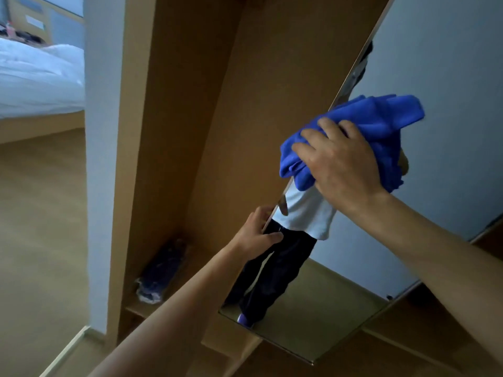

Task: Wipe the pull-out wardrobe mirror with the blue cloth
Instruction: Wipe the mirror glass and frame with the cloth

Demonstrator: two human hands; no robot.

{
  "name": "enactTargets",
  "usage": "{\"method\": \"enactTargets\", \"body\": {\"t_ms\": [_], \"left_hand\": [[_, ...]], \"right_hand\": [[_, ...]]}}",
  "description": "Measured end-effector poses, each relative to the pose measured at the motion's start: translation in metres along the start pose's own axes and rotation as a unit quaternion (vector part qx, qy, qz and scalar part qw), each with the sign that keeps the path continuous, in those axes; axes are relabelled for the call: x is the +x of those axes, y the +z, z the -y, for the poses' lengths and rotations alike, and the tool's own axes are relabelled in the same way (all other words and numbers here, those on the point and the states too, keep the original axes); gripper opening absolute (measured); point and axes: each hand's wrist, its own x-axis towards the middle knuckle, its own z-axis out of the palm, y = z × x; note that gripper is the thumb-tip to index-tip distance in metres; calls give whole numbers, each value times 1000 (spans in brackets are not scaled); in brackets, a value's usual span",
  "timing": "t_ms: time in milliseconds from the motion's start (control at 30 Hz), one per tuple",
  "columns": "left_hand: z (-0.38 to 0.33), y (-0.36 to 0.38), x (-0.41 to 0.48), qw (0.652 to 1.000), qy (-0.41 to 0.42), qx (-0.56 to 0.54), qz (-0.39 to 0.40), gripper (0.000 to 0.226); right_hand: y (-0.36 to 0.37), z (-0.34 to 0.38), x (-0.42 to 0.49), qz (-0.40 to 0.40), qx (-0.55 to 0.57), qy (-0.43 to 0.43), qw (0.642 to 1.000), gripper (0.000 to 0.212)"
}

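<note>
Bunched blue cloth [381,118] pressed to mirror [449,77] under right grip [343,164], left grip [257,235] below it pinching mirror edge, bed [35,77] far to their left

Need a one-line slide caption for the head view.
Right hand holds a bunched blue cloth against the pull-out mirror while the left hand grips its edge.

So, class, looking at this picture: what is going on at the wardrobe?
A person is wiping the pull-out mirror. The right hand holds a bunched blue cloth against the glass near its left edge. The left hand grips that edge lower down, steadying it.
</note>
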Motion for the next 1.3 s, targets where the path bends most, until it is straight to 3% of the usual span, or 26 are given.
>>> {"method": "enactTargets", "body": {"t_ms": [100,233,500,633,767,1000,1100,1300], "left_hand": [[6,-2,0,1000,-5,18,13,67],[11,-5,-1,999,-16,20,28,70],[40,-1,4,999,-21,10,43,84],[51,-6,-3,997,-47,21,63,70],[63,-12,-3,992,-69,54,87,54],[89,-8,-11,993,-67,43,89,71],[96,-4,-13,995,-71,6,67,64],[125,4,-16,994,-95,1,48,74]], "right_hand": [[-7,-9,5,17,4,24,1000,27],[-1,19,-10,56,25,-14,998,42],[14,74,-31,177,38,-74,981,38],[7,64,-21,179,26,-74,981,38],[-6,47,-9,142,5,-18,990,39],[13,68,-30,140,53,-11,989,34],[27,94,-38,160,66,-34,984,39],[52,148,-55,228,38,-85,969,38]]}}
